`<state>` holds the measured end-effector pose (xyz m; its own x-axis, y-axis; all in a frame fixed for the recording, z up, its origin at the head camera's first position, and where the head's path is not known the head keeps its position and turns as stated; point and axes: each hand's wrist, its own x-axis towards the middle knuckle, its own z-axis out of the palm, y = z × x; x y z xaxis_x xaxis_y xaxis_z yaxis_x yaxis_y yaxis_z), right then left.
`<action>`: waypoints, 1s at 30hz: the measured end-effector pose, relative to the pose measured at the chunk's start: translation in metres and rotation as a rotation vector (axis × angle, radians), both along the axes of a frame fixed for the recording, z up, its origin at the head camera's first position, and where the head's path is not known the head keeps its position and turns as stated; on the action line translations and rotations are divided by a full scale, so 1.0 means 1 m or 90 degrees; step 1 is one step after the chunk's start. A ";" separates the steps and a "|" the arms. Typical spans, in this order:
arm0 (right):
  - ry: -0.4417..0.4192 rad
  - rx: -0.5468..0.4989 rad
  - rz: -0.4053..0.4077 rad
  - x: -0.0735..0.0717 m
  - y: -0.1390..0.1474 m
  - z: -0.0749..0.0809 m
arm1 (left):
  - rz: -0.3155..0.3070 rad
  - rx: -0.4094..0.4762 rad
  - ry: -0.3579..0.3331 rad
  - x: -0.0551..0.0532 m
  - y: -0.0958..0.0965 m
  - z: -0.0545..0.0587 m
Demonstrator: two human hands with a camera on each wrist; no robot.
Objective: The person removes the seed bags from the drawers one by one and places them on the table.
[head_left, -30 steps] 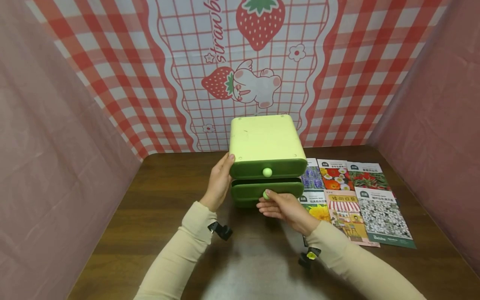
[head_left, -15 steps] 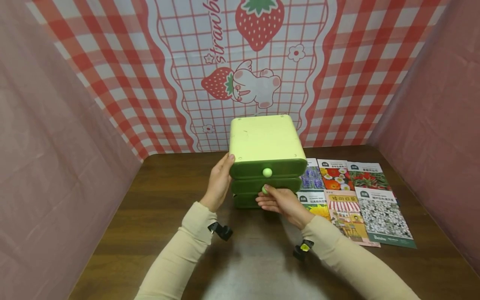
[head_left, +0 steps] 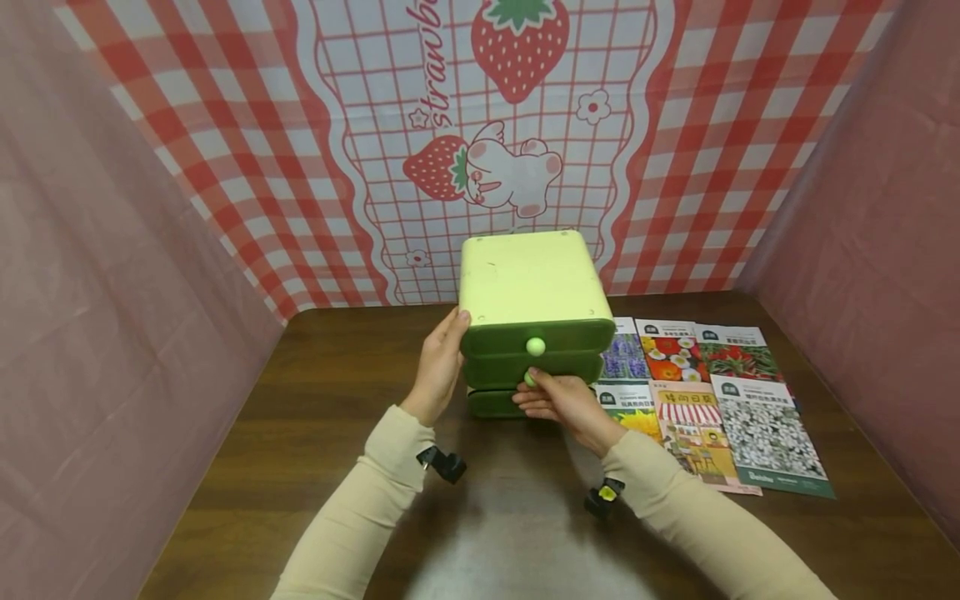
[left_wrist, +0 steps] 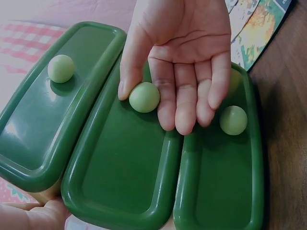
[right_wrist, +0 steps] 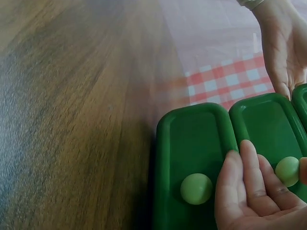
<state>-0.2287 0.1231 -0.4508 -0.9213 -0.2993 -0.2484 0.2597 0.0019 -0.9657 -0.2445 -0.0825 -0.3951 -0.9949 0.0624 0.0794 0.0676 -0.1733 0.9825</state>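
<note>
A mini drawer cabinet (head_left: 532, 275) with a pale yellow top and three green drawers stands at the back of the table. My right hand (head_left: 566, 408) pinches the round light green knob (left_wrist: 144, 97) of the middle drawer (left_wrist: 120, 158) between thumb and index finger. The other fingers of that hand extend over the bottom drawer (right_wrist: 192, 139). Against the cabinet's left side rests my left hand (head_left: 437, 367), its fingers extended and its thumb by the top front corner. The top drawer (head_left: 495, 338) is closed, and the middle one looks pushed in about level with it.
Several flower seed packets (head_left: 768, 429) lie in two rows on the brown wooden table (head_left: 315, 442), right of the cabinet. A red and white checked strawberry cloth (head_left: 675, 167) hangs behind, with pink curtains (head_left: 112, 292) at both sides.
My right hand has pushed the middle drawer back into the cabinet, and the dark gap above it has gone. Over the last half second little moves. My left hand stays put.
</note>
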 end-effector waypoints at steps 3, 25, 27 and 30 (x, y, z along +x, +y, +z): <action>0.015 0.016 -0.006 0.000 -0.001 0.000 | 0.001 0.003 -0.003 0.000 0.000 0.000; 0.078 0.027 0.036 0.002 0.022 -0.007 | 0.006 0.034 -0.011 0.001 -0.004 -0.004; 0.107 0.066 0.062 0.003 0.035 -0.005 | 0.009 0.046 -0.004 0.003 -0.009 -0.007; 0.154 0.142 0.102 0.004 0.057 0.000 | 0.024 0.011 0.024 0.006 -0.020 -0.012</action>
<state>-0.2243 0.1800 -0.4503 -0.9074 -0.4073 -0.1037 0.0025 0.2415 -0.9704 -0.2385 -0.1028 -0.4074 -0.9929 0.0235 0.1169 0.1105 -0.1868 0.9762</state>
